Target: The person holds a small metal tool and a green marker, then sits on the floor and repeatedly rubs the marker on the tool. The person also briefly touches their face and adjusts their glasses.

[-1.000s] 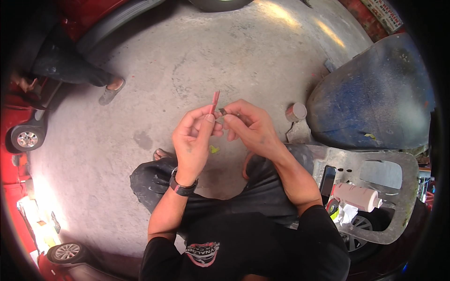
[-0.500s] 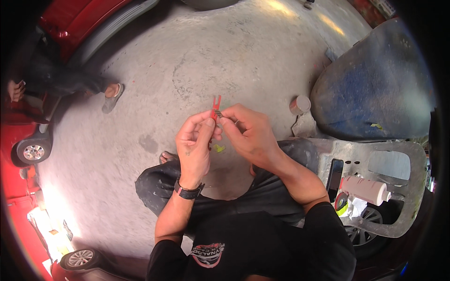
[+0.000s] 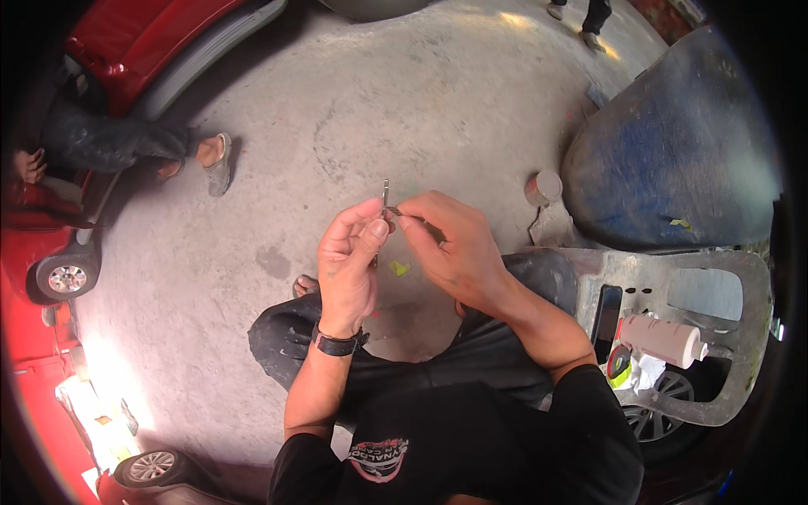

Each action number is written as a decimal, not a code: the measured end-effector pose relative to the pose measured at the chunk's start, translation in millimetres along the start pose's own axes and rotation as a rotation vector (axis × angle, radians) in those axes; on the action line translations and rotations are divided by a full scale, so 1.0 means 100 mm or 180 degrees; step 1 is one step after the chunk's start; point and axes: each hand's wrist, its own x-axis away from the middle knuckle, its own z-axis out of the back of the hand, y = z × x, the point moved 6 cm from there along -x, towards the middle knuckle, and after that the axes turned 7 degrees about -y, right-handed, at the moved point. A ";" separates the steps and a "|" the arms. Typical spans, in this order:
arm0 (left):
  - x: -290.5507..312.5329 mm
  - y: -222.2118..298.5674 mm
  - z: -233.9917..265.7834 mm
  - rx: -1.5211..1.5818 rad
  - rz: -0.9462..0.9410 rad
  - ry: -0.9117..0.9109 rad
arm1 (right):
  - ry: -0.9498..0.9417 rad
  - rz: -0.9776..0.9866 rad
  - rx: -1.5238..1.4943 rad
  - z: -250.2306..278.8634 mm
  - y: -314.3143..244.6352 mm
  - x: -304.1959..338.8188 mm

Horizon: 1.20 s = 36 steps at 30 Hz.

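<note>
Between the thumb and fingers of my left hand a small narrow forked piece stands upright. Its thin edge faces me and looks dark grey; its red face is turned away. My right hand pinches a tiny dark striped strip by its end, and the strip touches or nearly touches the forked piece. What the strip is, I cannot make out. Both hands are close together above my lap, fingers closed. Below them lies a yellow-green scrap on the floor.
At right a worn grey plastic chair bears a phone, a pale bottle, a tape roll and white paper. Beyond it are a blue-grey panel and a can. Another person's foot is at left, near red cars.
The forked piece has turned from its red flat face to its thin edge. The person at left has shifted a foot, and another person's legs have come into view at the top right.
</note>
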 end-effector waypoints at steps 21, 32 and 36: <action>0.07 0.48 -0.21 -0.2838 -0.1321 0.0200 | -0.0526 -0.0726 -0.1260 -0.08 0.32 0.03; 0.00 0.09 0.00 -0.0115 0.0082 -0.0005 | -0.0471 -0.0883 -0.1538 -0.16 0.20 0.02; 0.05 0.07 0.05 -0.0662 -0.0066 0.0363 | -0.0323 -0.1069 -0.1151 -0.18 0.12 0.01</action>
